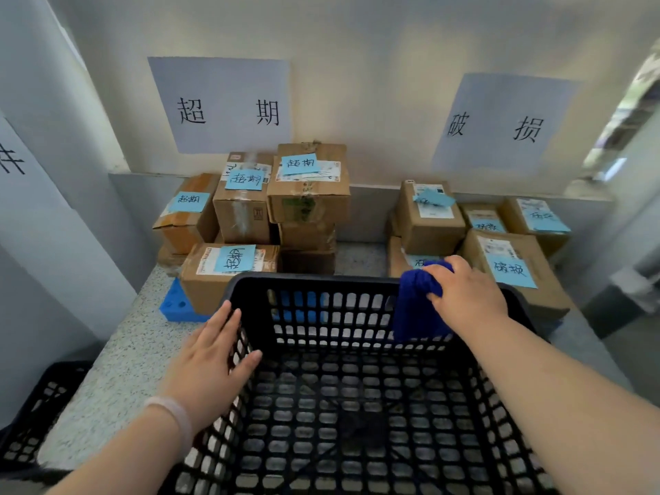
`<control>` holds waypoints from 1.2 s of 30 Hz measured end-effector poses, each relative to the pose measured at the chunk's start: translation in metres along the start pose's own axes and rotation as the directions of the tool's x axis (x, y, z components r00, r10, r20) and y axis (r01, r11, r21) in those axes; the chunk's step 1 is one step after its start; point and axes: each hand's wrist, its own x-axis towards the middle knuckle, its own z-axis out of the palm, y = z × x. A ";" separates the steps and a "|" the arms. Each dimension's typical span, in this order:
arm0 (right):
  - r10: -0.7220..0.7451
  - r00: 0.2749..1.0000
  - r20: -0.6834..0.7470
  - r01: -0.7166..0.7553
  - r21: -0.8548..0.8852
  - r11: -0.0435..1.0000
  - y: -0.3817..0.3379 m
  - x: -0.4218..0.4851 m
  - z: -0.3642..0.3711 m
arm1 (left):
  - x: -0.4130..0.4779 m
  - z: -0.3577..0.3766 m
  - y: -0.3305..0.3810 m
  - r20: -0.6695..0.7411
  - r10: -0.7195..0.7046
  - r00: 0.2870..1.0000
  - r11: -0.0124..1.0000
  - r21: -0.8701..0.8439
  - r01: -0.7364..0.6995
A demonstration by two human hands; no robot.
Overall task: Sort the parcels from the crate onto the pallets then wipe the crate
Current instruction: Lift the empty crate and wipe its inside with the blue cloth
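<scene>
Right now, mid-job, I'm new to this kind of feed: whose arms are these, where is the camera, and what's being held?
There is no machine here. These are a person's bare arms, seen from one wide camera worn on the head, looking forward and down. The left hand lies flat on the left rim of the black crate, which shows no parcels inside. The right hand has its grip on a blue cloth at the far rim. Behind the crate, a left pile and a right pile of cardboard parcels carry blue notes. A blue pallet shows under the left pile.
</scene>
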 end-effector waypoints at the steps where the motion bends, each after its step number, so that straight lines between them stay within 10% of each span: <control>1: 0.026 1.000 0.012 -0.026 -0.002 1.000 0.014 -0.001 0.000 | 0.001 0.000 0.000 -0.004 -0.009 1.000 1.000 -0.006 0.009; 36: 0.458 0.875 0.158 -0.484 0.334 0.809 0.124 -0.238 0.005 | 0.020 0.021 -0.001 -0.039 -0.006 0.999 1.000 0.022 0.007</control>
